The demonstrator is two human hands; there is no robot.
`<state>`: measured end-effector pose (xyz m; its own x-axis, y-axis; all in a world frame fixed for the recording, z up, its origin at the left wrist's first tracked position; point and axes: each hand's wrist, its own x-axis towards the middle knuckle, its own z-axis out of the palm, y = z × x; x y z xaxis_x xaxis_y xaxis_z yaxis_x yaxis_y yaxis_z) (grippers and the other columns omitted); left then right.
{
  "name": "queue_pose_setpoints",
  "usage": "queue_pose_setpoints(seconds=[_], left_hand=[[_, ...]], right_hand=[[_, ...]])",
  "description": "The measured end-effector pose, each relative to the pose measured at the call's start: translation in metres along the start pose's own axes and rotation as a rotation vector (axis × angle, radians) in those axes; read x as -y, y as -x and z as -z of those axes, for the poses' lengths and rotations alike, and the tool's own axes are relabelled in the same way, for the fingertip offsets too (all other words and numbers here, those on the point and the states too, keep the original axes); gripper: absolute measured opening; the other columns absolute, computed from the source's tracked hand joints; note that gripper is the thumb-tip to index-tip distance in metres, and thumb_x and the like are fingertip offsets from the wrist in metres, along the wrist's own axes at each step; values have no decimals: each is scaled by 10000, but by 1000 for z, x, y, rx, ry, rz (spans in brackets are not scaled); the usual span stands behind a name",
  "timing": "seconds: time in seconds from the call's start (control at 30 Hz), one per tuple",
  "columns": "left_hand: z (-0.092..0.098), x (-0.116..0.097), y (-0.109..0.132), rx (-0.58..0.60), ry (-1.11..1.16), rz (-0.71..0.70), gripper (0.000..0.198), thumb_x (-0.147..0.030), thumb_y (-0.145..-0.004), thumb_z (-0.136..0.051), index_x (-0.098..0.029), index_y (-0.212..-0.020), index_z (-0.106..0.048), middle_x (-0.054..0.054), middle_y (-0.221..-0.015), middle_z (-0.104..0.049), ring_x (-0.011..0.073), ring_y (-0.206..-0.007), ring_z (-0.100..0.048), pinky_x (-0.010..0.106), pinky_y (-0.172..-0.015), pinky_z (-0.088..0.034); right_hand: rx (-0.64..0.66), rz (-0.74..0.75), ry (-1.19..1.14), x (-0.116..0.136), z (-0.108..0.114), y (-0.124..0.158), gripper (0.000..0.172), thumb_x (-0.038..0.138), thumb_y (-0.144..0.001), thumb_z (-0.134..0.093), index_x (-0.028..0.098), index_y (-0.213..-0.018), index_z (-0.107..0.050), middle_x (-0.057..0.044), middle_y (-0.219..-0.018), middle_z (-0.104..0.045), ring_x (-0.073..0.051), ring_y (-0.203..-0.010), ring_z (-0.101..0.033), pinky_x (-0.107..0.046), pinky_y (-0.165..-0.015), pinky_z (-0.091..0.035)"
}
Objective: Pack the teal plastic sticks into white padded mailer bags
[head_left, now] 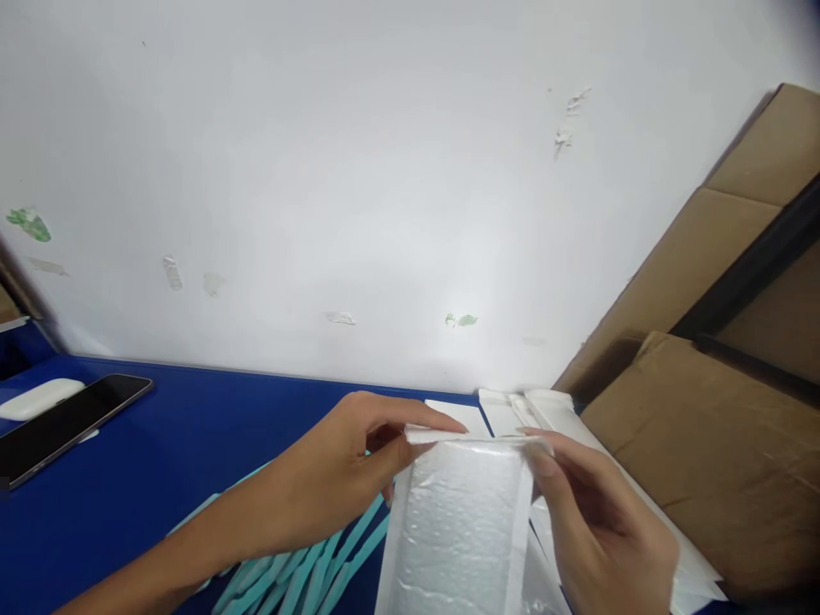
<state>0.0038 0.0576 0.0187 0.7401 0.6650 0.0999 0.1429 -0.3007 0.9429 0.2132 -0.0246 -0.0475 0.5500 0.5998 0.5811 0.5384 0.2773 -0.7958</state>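
A white bubble mailer [458, 530] is held upright in front of me over the blue table [160, 478]. My left hand [339, 483] pinches its top left edge, thumb and fingers closed on the flap. My right hand [595, 521] grips the top right corner, fingers curled around it. Under my left forearm lies a fan of several teal strips [301, 572].
More white mailers [551, 410] are stacked behind the held one, against brown cardboard boxes [711, 410] on the right. A dark phone [64, 423] and a white case [38, 397] lie at the far left. A white wall [359, 188] stands close behind the table.
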Motion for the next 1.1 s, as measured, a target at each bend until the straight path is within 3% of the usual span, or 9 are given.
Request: queue_pose_setpoints(seconds=[0.17, 0.37, 0.6, 0.67, 0.8, 0.97, 1.03, 1.1], left_hand=[[3, 6, -2, 15, 38, 21, 294, -419, -1018, -526, -388, -1231, -726, -17, -1135, -767, 123, -843, -652, 173, -616, -460], [7, 9, 0, 46, 47, 55, 301, -374, -1028, -499, -347, -1250, -700, -5, -1002, -736, 98, -717, -573, 191, -621, -461], [17, -2, -1, 209, 240, 5, 326, -147, -897, -520, -255, -1137, -714, 14, -987, -649, 141, -807, -578, 263, -751, -504], [17, -5, 1, 191, 191, 21, 279, -198, -902, -529, -242, -1082, -736, 12, -912, -619, 150, -795, -566, 282, -767, -489], [11, -9, 2, 65, -98, 181, 213, -411, -930, -601, -275, -1019, -739, -25, -719, -520, 138, -681, -479, 266, -639, -390], [5, -6, -2, 30, -135, 261, 206, -418, -919, -611, -278, -979, -750, -37, -656, -453, 126, -627, -400, 262, -573, -293], [5, -3, -3, 19, -136, 251, 207, -404, -912, -614, -261, -966, -752, -43, -627, -427, 119, -595, -369, 263, -557, -273], [4, 1, -3, 11, -140, 226, 203, -390, -909, -611, -249, -954, -750, -47, -608, -409, 115, -574, -350, 261, -548, -262]], right_hand=[[94, 85, -33, -13, 7, -10, 87, 349, -888, -724, 299, -952, -756, 20, -923, -786, -124, -675, -697, -166, -555, -548], [275, 221, -117, -19, 16, -19, 98, 223, -925, -658, 294, -923, -726, 9, -969, -781, -143, -885, -742, -155, -736, -580], [332, 230, -152, -19, 20, -19, 125, 203, -949, -624, 286, -912, -709, 5, -1011, -774, -144, -900, -736, -161, -705, -552], [354, 238, -159, -22, 23, -18, 169, 208, -967, -590, 279, -893, -724, -6, -1029, -770, -160, -932, -727, -188, -732, -540], [448, 260, -224, -31, 29, -18, 283, 213, -993, -509, 256, -871, -760, -38, -1111, -752, -205, -984, -710, -258, -816, -505], [522, 136, -300, -31, 24, -18, 250, 302, -992, -506, 237, -894, -727, -62, -1090, -725, -217, -972, -682, -261, -790, -495], [520, 2, -303, -25, 17, -15, 209, 385, -982, -537, 250, -1015, -694, -58, -1022, -721, -219, -923, -673, -263, -739, -508], [533, -170, -225, -16, 9, -11, 281, 472, -952, -594, 260, -1125, -659, -33, -906, -701, -200, -795, -636, -261, -663, -489]])
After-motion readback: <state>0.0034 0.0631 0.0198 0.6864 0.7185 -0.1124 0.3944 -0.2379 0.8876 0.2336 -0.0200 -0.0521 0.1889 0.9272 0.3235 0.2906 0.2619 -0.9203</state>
